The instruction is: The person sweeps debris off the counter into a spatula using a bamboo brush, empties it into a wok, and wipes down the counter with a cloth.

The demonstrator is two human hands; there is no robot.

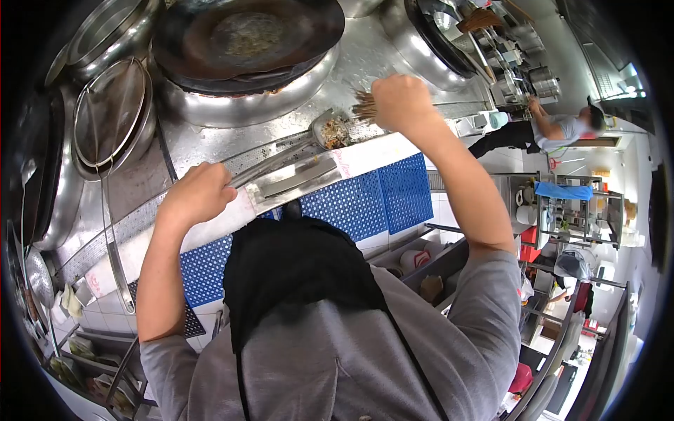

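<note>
My left hand (196, 196) is closed at the lower end of a long metal handle. That handle leads to a ladle (321, 121), whose bowl holds brownish food scraps (335, 133) and rests by the perforated strip at the stove's front edge. My right hand (402, 104) is wrapped round a bamboo wok brush (364, 105). Its splayed bristles point left, just above the steel stove top (365, 59) and to the right of the ladle's bowl. Fingers hide the brush's grip. A large dark wok (246, 38) with a wet bottom sits on its burner ring beyond both hands.
A wire-mesh strainer (112, 112) lies over a metal bowl at left. Another wok (439, 35) stands at right. Blue perforated mats (351, 203) lie below the stove's front ledge. Further right, a co-worker in a grey shirt (562, 130) stands by pots and shelving (579, 217).
</note>
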